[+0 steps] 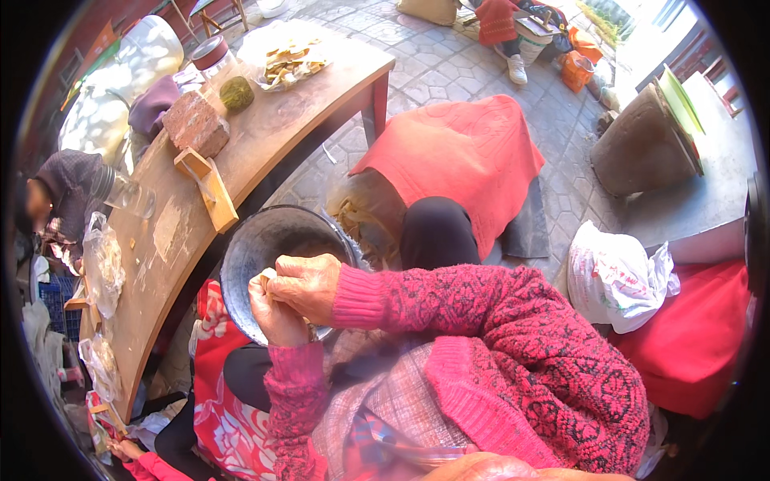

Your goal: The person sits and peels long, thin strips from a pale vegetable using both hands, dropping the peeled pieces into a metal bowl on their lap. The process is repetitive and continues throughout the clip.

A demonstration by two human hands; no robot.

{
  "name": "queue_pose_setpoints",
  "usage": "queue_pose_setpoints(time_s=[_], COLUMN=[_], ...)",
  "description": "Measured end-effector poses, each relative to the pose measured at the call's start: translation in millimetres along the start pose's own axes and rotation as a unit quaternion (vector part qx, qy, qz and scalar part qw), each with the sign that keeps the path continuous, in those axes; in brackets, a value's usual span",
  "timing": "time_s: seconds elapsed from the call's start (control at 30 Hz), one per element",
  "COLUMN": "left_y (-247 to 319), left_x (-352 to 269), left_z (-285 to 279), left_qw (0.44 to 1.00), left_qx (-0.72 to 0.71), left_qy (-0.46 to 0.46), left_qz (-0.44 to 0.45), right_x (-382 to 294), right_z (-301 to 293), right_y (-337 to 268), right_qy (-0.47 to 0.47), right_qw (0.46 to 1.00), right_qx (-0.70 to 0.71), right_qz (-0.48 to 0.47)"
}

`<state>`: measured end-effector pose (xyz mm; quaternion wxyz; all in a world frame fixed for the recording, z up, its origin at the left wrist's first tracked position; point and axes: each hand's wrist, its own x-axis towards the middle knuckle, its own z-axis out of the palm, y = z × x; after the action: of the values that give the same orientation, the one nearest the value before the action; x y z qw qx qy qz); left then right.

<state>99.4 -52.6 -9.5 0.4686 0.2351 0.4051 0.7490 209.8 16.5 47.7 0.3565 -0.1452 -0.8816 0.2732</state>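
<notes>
My left hand (277,315) and my right hand (308,287) meet over the mouth of a deep dark-rimmed metal pot (255,240). Fingertips of both pinch a small tan piece (266,278), mostly covered by the fingers, so its exact kind is unclear. Inside the pot some brownish contents (316,248) show at the far side, partly in shadow. Just beyond the pot, a clear plastic bag (361,219) holds pale yellowish pieces. A red cloth (451,150) is draped over something by my knee.
Along the left runs a wooden table (264,144) bearing a brick (195,123), a wooden angled piece (207,189), a glass jar (129,195) and bagged tan pieces (292,63). Other people sit at left and far back. A brown bucket (646,144) and white bag (625,276) stand right.
</notes>
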Motion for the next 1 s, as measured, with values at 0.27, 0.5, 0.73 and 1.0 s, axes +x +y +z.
queue_pose_setpoints(time_s=[0.27,0.5,0.73,1.0], left_y=[-0.9,5.0,-0.2,13.8], left_x=[-9.0,-20.5,-30.0,-40.2], left_z=[18.3,26.5,14.2,22.1], left_qw=[0.990,0.983,0.978,0.973], left_qx=[0.107,0.161,0.200,0.231], left_qy=[0.073,0.084,0.055,-0.015], left_qz=[0.050,0.022,-0.008,-0.019], right_x=[-8.8,-16.3,-25.6,-21.7], right_z=[11.9,0.5,-7.3,-18.6], right_y=[7.3,-0.3,10.3,16.3], right_qy=[0.015,-0.030,-0.038,-0.060], right_qw=[0.998,0.994,0.993,0.954], right_qx=[-0.019,0.030,0.094,0.198], right_qz=[0.050,0.100,0.061,0.217])
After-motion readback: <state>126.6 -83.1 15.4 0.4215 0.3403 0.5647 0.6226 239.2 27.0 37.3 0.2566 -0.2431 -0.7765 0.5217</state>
